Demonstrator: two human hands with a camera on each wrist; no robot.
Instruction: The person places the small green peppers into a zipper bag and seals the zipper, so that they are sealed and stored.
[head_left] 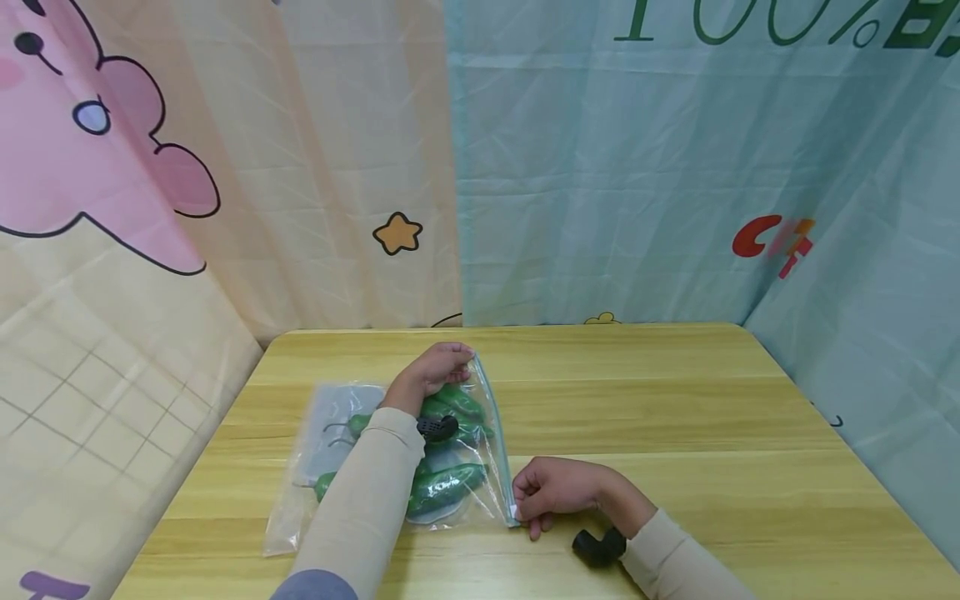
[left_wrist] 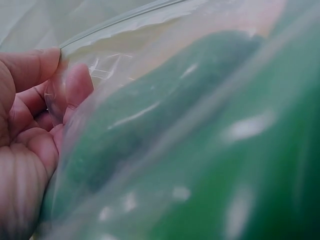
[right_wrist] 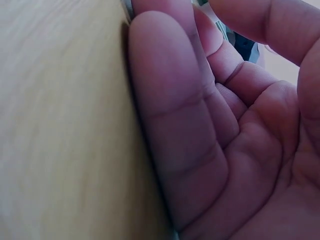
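Observation:
A clear zip bag [head_left: 281, 529] lies on the table with several green peppers [head_left: 450, 490] inside, partly covered by the left forearm. Its zip strip [head_left: 491, 417] runs along the right side. At the far corner my left hand [head_left: 442, 367] pinches the strip's end between thumb and fingers. The left wrist view shows this hand [left_wrist: 30, 100] beside the clear plastic, a pepper [left_wrist: 150, 110] close behind it. My right hand [head_left: 558, 487] pinches the near end of the strip, at a small white slider [head_left: 514, 510]. In the right wrist view its curled fingers [right_wrist: 170, 95] lie along the tabletop.
The wooden table [head_left: 675, 400] extends to the right of the bag. Printed curtains [head_left: 570, 208] hang behind it and at both sides. A black wrist camera [head_left: 600, 548] sits under the right wrist, another [head_left: 437, 428] at the left wrist.

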